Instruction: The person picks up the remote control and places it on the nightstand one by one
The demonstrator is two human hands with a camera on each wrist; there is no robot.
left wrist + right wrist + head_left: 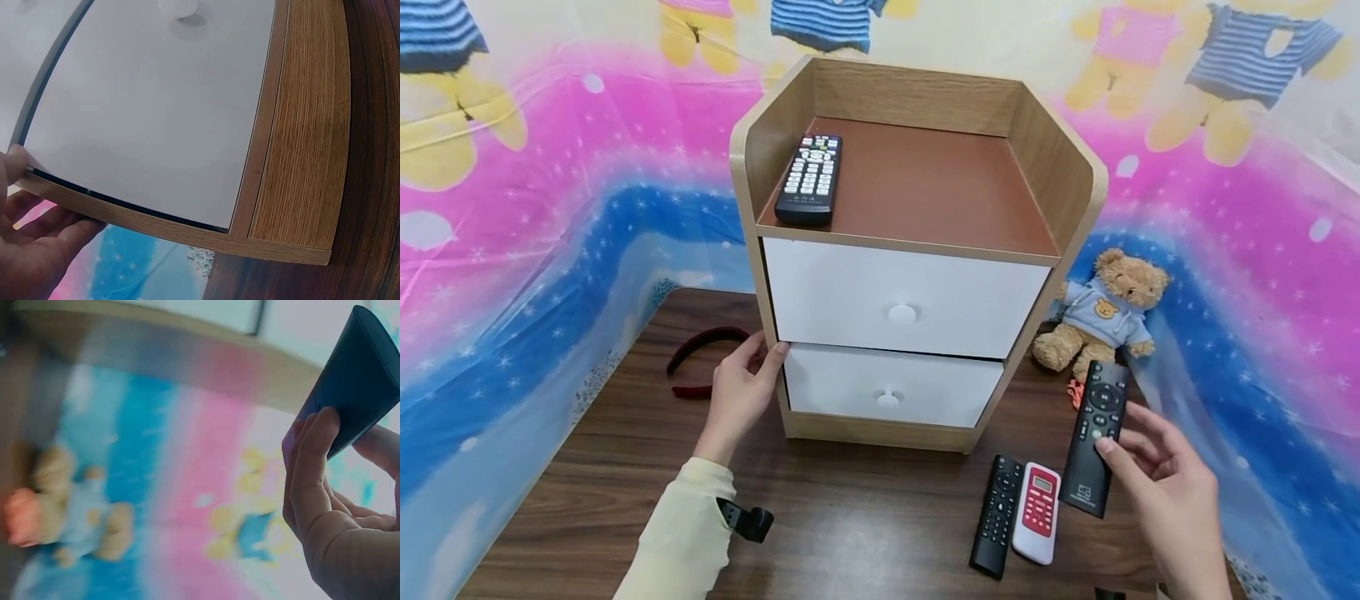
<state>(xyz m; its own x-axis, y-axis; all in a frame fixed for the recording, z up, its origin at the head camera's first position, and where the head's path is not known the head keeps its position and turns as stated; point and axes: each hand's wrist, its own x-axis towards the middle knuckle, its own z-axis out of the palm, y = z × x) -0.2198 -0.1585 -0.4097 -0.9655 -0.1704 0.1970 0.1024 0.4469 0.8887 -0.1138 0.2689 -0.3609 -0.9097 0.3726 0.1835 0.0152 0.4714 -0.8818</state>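
A small wood-effect cabinet [917, 98] with two white drawers stands on the table. At its left edge my left hand [739, 396] grips the side panel, thumb on the front and fingers behind, as the left wrist view also shows. My right hand [1176, 492] holds a slim black remote control [1097, 450] raised to the right of the cabinet, buttons facing up, thumb on its face. In the right wrist view the remote's dark back [356, 381] shows above the curled fingers. A larger black remote [810, 179] with white buttons lies at the left of the cabinet's top.
On the table [850, 517], a black remote [997, 517] and a white-and-red remote [1037, 512] lie side by side before the cabinet's right corner. A teddy bear [1105, 308] sits to its right. A dark red headband-like arc [700, 342] lies at left. Patterned cloth [647, 208] surrounds the table.
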